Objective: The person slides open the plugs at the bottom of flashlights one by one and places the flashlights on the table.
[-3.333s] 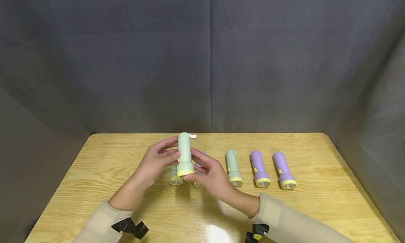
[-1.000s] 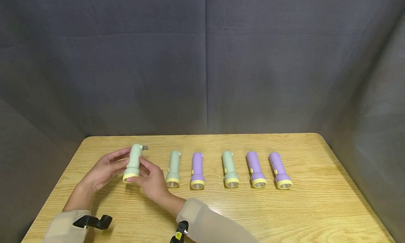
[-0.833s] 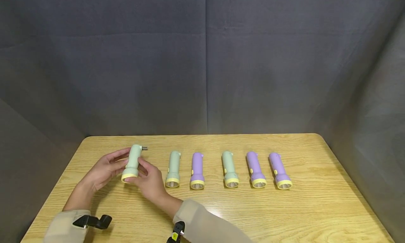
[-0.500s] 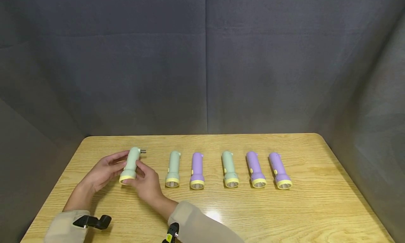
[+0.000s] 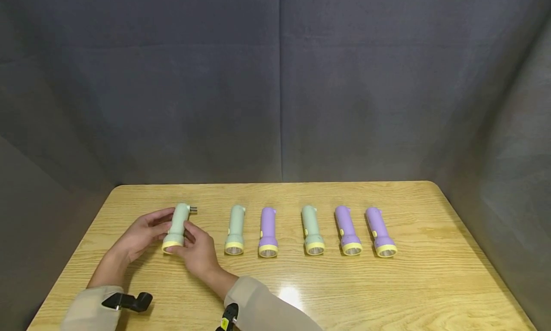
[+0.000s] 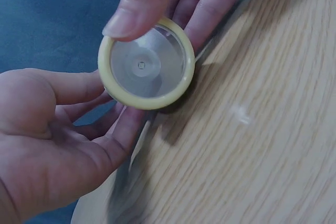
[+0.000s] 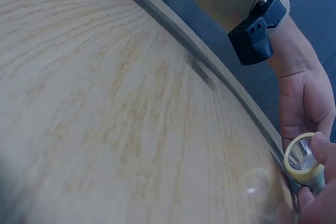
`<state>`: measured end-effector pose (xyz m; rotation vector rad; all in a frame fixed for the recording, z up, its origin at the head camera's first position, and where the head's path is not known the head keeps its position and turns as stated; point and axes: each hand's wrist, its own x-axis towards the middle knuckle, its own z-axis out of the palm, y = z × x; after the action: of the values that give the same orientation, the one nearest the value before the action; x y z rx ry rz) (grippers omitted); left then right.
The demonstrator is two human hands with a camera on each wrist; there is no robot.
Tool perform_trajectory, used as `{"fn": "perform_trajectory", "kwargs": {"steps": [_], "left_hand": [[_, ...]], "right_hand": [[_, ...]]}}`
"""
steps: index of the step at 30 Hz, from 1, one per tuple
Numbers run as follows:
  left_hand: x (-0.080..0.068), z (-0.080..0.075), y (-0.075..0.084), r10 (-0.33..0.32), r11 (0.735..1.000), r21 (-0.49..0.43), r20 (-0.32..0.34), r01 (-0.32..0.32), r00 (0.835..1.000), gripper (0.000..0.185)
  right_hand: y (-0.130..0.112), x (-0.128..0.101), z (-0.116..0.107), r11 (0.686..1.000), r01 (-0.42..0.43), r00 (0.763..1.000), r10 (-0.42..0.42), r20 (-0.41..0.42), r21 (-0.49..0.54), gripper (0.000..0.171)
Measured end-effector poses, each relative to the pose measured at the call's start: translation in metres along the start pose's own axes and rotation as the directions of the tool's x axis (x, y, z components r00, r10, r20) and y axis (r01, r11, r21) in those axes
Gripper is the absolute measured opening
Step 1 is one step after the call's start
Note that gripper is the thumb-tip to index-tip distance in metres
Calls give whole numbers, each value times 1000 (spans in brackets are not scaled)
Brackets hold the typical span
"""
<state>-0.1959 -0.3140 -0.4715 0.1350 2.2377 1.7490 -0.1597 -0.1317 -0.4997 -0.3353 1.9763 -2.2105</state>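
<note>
Left hand (image 5: 144, 231): I see fingers grasping green torch (image 5: 176, 227), near bench (image 5: 430, 283) left edge.
Right hand (image 5: 199, 250): fingers pinching its yellow head.

Even, soft overhead light in the head view, sharp throughout. A white glare patch sits on the table (image 5: 289, 295) near the front edge, with faint shadows under the hands. Backdrop dim and grey. Left wrist view: wood grain smeared and blurry. Right wrist view: grain soft, near corner dark, edges curved.
</note>
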Motion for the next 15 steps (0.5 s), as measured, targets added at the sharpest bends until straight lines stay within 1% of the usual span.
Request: {"fn": "perform_trajectory", "kwargs": {"steps": [4, 8, 12, 15], "left_hand": [[1, 1, 0, -1, 999, 37, -5, 1, 1000, 58], [1, 2, -1, -5, 999, 45, -9, 6, 1000, 57], [1, 2, -2, -14, 998, 56, -14, 15, 1000, 56], [1, 2, -3, -18, 998, 64, -17, 19, 1000, 55]], "right_hand": [[3, 0, 0, 999, 14, 1000, -14, -3, -38, 70], [6, -1, 1, 997, 32, 999, -33, -3, -74, 69], [7, -1, 2, 989, 61, 998, -62, -6, -133, 66], [8, -1, 3, 987, 77, 997, -79, -6, -143, 66]]}}
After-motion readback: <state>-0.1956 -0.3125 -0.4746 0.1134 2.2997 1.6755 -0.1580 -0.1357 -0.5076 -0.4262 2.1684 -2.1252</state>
